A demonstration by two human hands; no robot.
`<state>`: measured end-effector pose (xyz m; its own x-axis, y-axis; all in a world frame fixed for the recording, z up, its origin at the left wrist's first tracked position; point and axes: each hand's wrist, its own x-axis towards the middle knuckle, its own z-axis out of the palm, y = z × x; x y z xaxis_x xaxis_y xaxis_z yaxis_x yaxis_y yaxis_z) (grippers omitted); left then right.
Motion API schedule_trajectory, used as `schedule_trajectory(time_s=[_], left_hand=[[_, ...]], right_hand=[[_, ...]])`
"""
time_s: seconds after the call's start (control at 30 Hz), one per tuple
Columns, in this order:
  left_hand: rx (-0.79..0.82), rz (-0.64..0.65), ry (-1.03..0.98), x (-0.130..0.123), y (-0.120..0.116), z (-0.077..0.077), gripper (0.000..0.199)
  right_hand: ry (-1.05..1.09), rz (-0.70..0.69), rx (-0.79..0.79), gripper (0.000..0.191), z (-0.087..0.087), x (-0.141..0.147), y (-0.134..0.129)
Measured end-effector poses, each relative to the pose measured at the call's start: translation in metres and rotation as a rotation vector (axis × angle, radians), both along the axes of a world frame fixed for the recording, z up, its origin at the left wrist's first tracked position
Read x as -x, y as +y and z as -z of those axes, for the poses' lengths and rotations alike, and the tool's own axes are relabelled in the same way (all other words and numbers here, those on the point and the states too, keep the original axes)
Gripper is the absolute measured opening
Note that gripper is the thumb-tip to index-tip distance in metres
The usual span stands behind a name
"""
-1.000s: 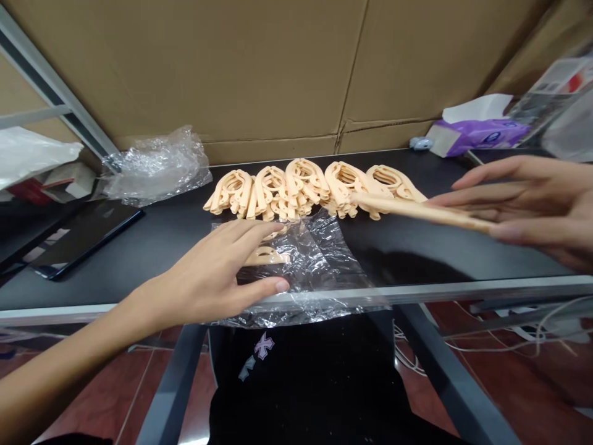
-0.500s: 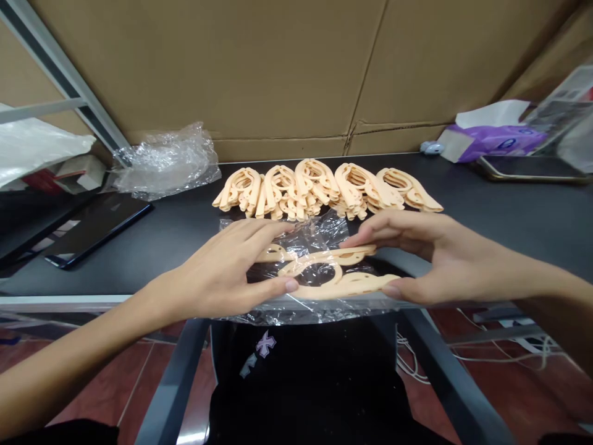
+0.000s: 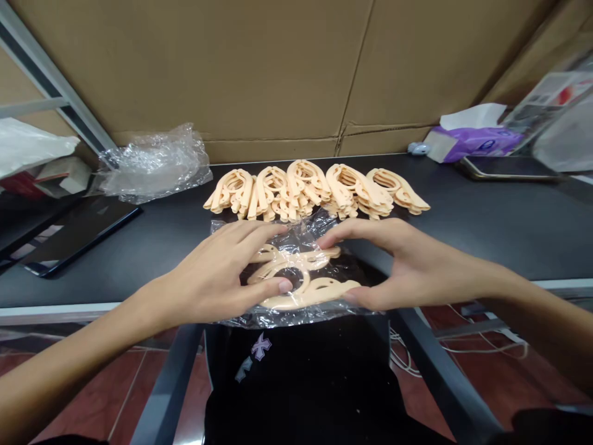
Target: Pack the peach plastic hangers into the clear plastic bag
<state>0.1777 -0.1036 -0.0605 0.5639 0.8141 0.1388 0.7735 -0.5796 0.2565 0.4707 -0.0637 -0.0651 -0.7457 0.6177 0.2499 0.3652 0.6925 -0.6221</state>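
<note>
Beige plastic folding hangers [image 3: 296, 304] lie in a clear plastic bag [image 3: 259, 320] at the table's front edge. My left hand [image 3: 222, 266] grips the bag from the left, its thumb over the lower hanger and its fingers along the upper side. From the right, my right hand [image 3: 393, 262] spans the hangers' ends, thumb at the lower one and fingertips at the upper one. Behind the bag stand several stacks of the same folding hangers [image 3: 308, 179], side by side. The fingers' undersides are hidden.
A heap of clear plastic bags [image 3: 157, 164] lies at the back left, with a dark phone-like slab [image 3: 83, 232] before it. A purple tissue pack [image 3: 482, 139] and a phone [image 3: 507, 167] are at the back right. A cardboard wall [image 3: 222, 74] closes off the back.
My right hand has moved left and pushed the hangers further left into the bag. My left hand keeps its hold on the bag. The whole view has shifted slightly.
</note>
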Motion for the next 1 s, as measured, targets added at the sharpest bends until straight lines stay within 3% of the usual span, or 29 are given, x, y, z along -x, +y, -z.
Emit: schedule_trajectory(time_s=[0.23,0.47,0.73,1.0], left_hand=[[-0.058,0.044,0.014,0.002,0.003,0.003,0.067],[-0.057,0.029,0.022,0.003,0.006,0.005,0.068],[-0.056,0.034,0.043,-0.002,0.004,0.0,0.07],[-0.045,0.037,0.065,-0.006,0.002,0.003,0.067]], right_hand=[[0.1,-0.119,-0.053,0.048,0.015,0.013,0.005],[-0.036,0.002,-0.223,0.02,0.02,0.005,0.016],[-0.098,-0.123,-0.236,0.016,0.02,0.022,0.024],[-0.113,-0.111,-0.214,0.01,0.022,0.043,0.018]])
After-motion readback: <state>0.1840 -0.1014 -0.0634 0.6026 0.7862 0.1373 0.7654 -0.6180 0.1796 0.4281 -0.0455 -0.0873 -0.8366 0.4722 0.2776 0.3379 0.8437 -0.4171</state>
